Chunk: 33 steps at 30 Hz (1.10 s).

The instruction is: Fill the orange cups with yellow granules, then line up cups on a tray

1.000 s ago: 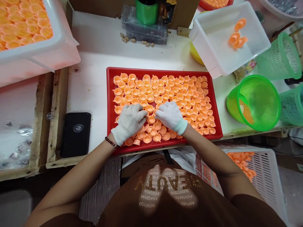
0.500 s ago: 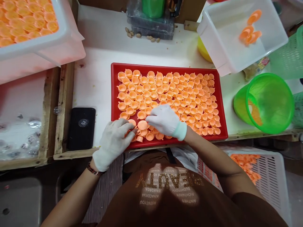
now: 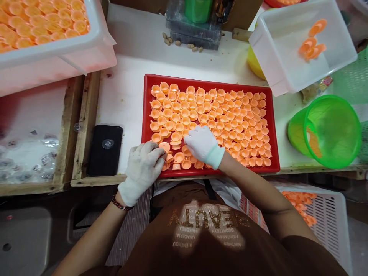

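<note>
A red tray (image 3: 211, 79) is filled with rows of small orange toy cups (image 3: 193, 114), most with their mouths up. Over its near left corner is my left hand (image 3: 145, 166) in a white glove, thumb and fingers pinched at a tilted orange cup (image 3: 170, 157). My right hand (image 3: 202, 145), gloved too, rests above the cups just left of the tray's middle. Its fingers are curled downward, and whatever they grip is hidden under them. Between the hands, a flat orange disc (image 3: 164, 147) and a cup on its saucer (image 3: 176, 142) lie among the others.
A black phone (image 3: 105, 151) lies left of the tray. At the upper left stands a white bin (image 3: 94, 57) full of orange pieces. On the right are a translucent box (image 3: 283, 73) with a few orange pieces and a green basket (image 3: 296, 132). A crate (image 3: 333, 214) sits below.
The whole view has shifted slightly rightward. Near my right fingertips, the flat disc seen between the hands has given way to a cup on a saucer. Both hands stay over the same tray area.
</note>
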Each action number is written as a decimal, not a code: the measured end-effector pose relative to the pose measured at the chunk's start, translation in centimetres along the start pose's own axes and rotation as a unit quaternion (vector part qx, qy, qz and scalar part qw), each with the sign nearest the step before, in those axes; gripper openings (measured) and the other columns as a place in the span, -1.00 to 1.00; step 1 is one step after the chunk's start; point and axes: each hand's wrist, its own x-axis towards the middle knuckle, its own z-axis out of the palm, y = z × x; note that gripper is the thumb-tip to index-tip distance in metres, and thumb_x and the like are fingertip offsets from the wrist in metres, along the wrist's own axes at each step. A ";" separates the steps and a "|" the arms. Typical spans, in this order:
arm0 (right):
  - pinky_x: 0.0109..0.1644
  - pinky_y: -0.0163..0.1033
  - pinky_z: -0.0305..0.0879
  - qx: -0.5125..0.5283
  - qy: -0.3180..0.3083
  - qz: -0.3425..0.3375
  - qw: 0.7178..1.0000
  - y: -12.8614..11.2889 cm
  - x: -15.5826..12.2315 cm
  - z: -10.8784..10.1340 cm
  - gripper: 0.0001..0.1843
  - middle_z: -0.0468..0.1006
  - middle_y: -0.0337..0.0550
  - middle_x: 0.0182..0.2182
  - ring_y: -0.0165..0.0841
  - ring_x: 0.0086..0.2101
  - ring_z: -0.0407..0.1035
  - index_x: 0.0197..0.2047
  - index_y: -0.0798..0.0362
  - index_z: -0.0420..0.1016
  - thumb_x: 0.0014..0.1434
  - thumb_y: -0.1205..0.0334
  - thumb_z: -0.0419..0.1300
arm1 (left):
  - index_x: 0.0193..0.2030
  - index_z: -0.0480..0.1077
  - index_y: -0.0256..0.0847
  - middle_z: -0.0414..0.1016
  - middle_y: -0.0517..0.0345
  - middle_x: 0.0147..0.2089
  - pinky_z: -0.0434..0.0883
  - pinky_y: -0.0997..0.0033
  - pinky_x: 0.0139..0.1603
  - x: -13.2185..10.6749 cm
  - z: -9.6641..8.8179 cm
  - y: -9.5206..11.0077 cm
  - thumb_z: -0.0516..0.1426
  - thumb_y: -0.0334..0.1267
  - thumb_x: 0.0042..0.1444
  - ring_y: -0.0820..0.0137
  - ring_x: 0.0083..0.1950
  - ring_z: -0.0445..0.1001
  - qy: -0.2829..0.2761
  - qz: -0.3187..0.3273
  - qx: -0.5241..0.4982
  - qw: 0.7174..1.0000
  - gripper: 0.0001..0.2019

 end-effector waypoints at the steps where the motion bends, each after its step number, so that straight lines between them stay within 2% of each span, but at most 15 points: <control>1: -0.22 -0.08 -0.04 -0.002 0.010 0.002 1.000 -0.3 0.2 -0.1 -0.77 0.60 0.06 -0.23 -0.12 -0.19 0.38 -0.20 0.11 0.60 0.37 0.36 0.10 | -0.16 0.52 -0.19 0.57 -0.06 -0.08 0.32 0.11 -0.14 0.2 0.0 0.0 0.13 -0.17 0.32 0.11 -0.12 0.51 0.000 -0.008 0.010 1.000 -0.81; 4: -0.19 -0.09 0.00 0.015 0.042 -0.019 0.999 -1.2 0.6 0.1 -0.76 0.60 0.04 -0.19 -0.12 -0.16 0.40 -0.11 0.08 0.59 0.44 0.20 0.10 | -0.17 0.53 -0.20 0.56 -0.05 -0.12 0.30 0.12 -0.16 0.8 -0.3 0.0 0.14 -0.16 0.31 0.12 -0.15 0.50 -0.001 -0.019 0.009 1.000 -0.81; 6: -0.17 -0.09 0.03 0.024 0.040 -0.026 0.999 -1.7 0.9 0.3 -0.73 0.60 0.05 -0.18 -0.12 -0.15 0.41 -0.07 0.09 0.58 0.45 0.12 0.11 | -0.17 0.54 -0.18 0.57 -0.04 -0.12 0.29 0.12 -0.16 1.2 -0.6 -0.2 0.12 -0.17 0.32 0.13 -0.15 0.50 -0.005 -0.017 0.007 1.000 -0.80; 10: -0.16 -0.08 0.05 0.017 0.026 -0.004 1.000 -2.2 1.3 0.5 -0.71 0.61 0.09 -0.20 -0.12 -0.16 0.43 -0.13 0.12 0.60 0.44 0.30 0.03 | -0.08 0.56 -0.11 0.56 -0.05 -0.05 0.27 0.07 -0.14 1.7 -1.2 -0.7 0.10 -0.19 0.32 0.10 -0.11 0.48 -0.027 0.033 0.061 0.997 -0.79; 14: -0.20 -0.09 0.05 0.031 -0.010 0.040 0.999 -2.2 1.6 -0.3 -0.69 0.63 0.08 -0.22 -0.11 -0.20 0.46 -0.15 0.11 0.63 0.43 0.25 0.05 | -0.07 0.54 -0.13 0.53 -0.08 -0.03 0.28 0.02 -0.09 2.5 -1.6 -1.4 0.13 -0.19 0.29 0.05 -0.05 0.45 -0.055 0.090 0.082 0.991 -0.80; 19: -0.21 -0.10 0.02 0.016 -0.020 0.078 0.997 -2.1 1.7 -0.5 -0.77 0.64 0.06 -0.20 -0.10 -0.19 0.46 -0.16 0.09 0.63 0.39 0.29 0.13 | -0.11 0.54 -0.18 0.50 -0.11 -0.07 0.26 0.04 -0.11 3.8 -1.8 -2.1 0.06 -0.23 0.33 0.05 -0.08 0.44 -0.074 0.090 0.093 0.989 -0.78; 23: -0.22 -0.10 -0.01 -0.001 0.022 0.017 1.000 -1.5 1.6 0.9 -0.76 0.61 0.02 -0.18 -0.14 -0.18 0.44 -0.09 0.06 0.59 0.41 0.36 0.08 | -0.21 0.52 -0.17 0.48 -0.08 -0.12 0.24 0.06 -0.12 4.8 -1.3 -2.1 0.01 -0.23 0.35 0.09 -0.13 0.43 -0.092 0.085 0.079 0.989 -0.74; 25: -0.23 -0.09 -0.04 -0.011 0.049 0.006 0.999 -1.2 1.5 1.5 -0.74 0.60 0.02 -0.19 -0.15 -0.19 0.41 -0.07 0.06 0.58 0.43 0.37 0.04 | -0.18 0.52 -0.16 0.48 -0.06 -0.13 0.24 0.08 -0.12 5.2 -1.0 -2.2 0.02 -0.23 0.35 0.10 -0.13 0.43 -0.072 0.062 0.066 0.993 -0.76; 27: -0.24 -0.09 -0.07 -0.011 0.070 0.000 0.997 -1.1 1.3 1.6 -0.72 0.59 0.01 -0.22 -0.17 -0.22 0.38 -0.08 0.06 0.58 0.44 0.36 0.02 | -0.11 0.52 -0.15 0.49 -0.06 -0.11 0.24 0.09 -0.10 5.3 -1.1 -2.4 0.05 -0.19 0.34 0.10 -0.10 0.44 -0.028 0.024 0.043 0.998 -0.78; 30: -0.25 -0.09 -0.09 0.002 0.086 -0.067 0.994 -1.7 0.9 1.6 -0.74 0.58 -0.06 -0.25 -0.21 -0.25 0.34 -0.08 0.01 0.59 0.45 0.32 0.05 | -0.11 0.52 -0.17 0.53 -0.03 -0.10 0.25 0.11 -0.08 4.3 -2.0 -3.2 0.09 -0.13 0.33 0.12 -0.08 0.46 0.026 -0.037 0.010 0.999 -0.77; 33: -0.24 -0.09 -0.09 0.009 0.087 -0.151 0.985 -2.7 0.6 1.9 -0.75 0.57 -0.07 -0.22 -0.22 -0.24 0.32 -0.09 -0.01 0.61 0.45 0.27 0.08 | -0.20 0.53 -0.17 0.55 0.02 -0.15 0.26 0.14 -0.13 2.2 -3.1 -4.3 0.10 -0.09 0.34 0.17 -0.16 0.46 0.021 -0.045 -0.011 0.999 -0.75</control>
